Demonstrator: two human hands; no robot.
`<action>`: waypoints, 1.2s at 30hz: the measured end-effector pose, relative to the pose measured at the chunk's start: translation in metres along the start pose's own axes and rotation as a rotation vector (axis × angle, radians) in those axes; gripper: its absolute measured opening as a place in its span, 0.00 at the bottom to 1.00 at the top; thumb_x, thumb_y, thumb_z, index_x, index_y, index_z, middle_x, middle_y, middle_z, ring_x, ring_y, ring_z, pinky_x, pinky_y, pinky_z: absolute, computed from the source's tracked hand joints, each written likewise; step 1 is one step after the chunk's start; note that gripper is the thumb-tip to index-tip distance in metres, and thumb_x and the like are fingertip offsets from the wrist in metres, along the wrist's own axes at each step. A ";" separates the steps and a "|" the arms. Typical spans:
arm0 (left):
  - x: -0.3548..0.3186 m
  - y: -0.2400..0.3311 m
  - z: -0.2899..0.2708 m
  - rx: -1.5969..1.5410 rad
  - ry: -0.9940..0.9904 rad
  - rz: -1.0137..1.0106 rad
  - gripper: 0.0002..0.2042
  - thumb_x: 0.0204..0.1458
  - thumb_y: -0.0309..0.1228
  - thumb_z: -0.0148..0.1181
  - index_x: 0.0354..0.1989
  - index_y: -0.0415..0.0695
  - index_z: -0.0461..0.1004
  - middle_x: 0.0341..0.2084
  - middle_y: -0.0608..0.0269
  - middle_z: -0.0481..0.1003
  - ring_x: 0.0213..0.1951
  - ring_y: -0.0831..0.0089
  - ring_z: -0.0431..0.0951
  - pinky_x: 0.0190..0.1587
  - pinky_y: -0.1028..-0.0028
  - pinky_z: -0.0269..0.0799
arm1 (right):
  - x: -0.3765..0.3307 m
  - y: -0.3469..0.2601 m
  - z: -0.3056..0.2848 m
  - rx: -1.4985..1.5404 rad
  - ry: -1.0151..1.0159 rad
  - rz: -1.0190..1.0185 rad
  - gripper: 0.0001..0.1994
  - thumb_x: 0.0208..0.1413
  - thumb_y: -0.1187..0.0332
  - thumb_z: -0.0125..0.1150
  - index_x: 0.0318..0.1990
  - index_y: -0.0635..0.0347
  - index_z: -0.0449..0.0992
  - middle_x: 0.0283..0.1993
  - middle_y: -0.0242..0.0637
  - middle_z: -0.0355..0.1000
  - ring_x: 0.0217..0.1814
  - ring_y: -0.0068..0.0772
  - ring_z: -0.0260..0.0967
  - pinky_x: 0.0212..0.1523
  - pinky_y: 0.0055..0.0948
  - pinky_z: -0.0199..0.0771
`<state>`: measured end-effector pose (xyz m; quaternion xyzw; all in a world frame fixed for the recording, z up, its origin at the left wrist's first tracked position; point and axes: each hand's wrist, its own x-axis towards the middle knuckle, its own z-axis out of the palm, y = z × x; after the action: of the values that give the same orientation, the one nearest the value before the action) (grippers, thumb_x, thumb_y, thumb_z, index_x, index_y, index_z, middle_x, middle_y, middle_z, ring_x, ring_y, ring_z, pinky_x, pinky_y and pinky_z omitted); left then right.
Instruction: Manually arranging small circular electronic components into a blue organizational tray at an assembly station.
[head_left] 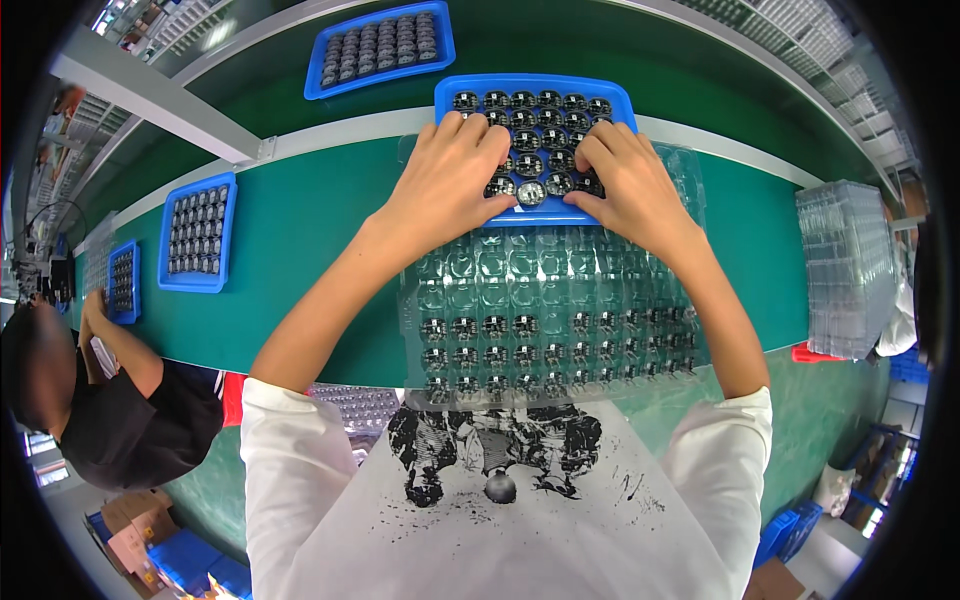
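A blue tray [452,92] in front of me holds rows of small round black-and-silver parts [524,140]. My left hand [450,172] reaches over its left side, fingers curled and thumb bent in around parts in the near row. Over the right side, my right hand [632,185] is curled in the same way around parts there. Between the two thumbs a brighter silver round part [531,193] shows. The fingertips are partly hidden behind the hands. Nearer to me lies a clear plastic blister tray [490,290], its near rows filled with small dark and metallic parts.
More blue trays of round parts stand on the far shelf [312,88] and at the left of the green table [300,230]. A stack of clear trays [846,265] sits at the right end. Another person [140,410] works at the left.
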<state>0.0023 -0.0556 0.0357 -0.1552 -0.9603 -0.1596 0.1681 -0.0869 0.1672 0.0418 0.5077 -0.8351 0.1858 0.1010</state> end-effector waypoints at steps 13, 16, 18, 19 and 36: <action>0.019 0.009 0.007 0.051 -0.056 0.068 0.25 0.33 0.37 0.75 0.38 0.39 0.70 0.36 0.56 0.71 0.42 0.59 0.70 0.45 0.62 0.65 | 0.001 0.004 -0.008 0.063 0.033 0.002 0.21 0.32 0.68 0.77 0.33 0.60 0.68 0.38 0.39 0.66 0.44 0.45 0.65 0.45 0.39 0.66; 0.017 0.007 0.006 0.031 -0.059 0.046 0.25 0.33 0.37 0.75 0.38 0.39 0.70 0.36 0.56 0.71 0.43 0.59 0.70 0.45 0.62 0.65 | -0.006 0.006 -0.022 0.043 -0.058 0.089 0.22 0.32 0.69 0.77 0.32 0.60 0.68 0.38 0.39 0.65 0.43 0.45 0.65 0.45 0.39 0.66; 0.019 0.010 0.006 0.004 -0.086 0.050 0.26 0.33 0.37 0.76 0.38 0.39 0.70 0.36 0.56 0.71 0.43 0.59 0.70 0.45 0.62 0.65 | -0.010 0.008 -0.023 0.028 -0.057 0.079 0.21 0.32 0.69 0.77 0.32 0.60 0.68 0.38 0.39 0.65 0.43 0.45 0.64 0.45 0.39 0.66; 0.020 0.011 0.007 0.001 -0.086 0.053 0.26 0.33 0.37 0.76 0.38 0.39 0.70 0.36 0.56 0.71 0.43 0.59 0.70 0.45 0.62 0.65 | -0.011 0.009 -0.024 0.012 -0.052 0.068 0.21 0.32 0.69 0.77 0.32 0.60 0.68 0.38 0.38 0.65 0.43 0.45 0.64 0.45 0.39 0.66; 0.034 0.019 0.024 0.052 -0.048 0.110 0.27 0.33 0.40 0.75 0.39 0.40 0.71 0.36 0.57 0.72 0.43 0.60 0.70 0.44 0.62 0.65 | -0.024 0.020 -0.032 -0.034 -0.080 0.105 0.20 0.34 0.70 0.75 0.33 0.61 0.69 0.39 0.40 0.66 0.45 0.47 0.65 0.46 0.40 0.66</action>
<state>-0.0279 -0.0218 0.0322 -0.2070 -0.9579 -0.1216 0.1575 -0.0940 0.2085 0.0583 0.4685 -0.8671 0.1560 0.0662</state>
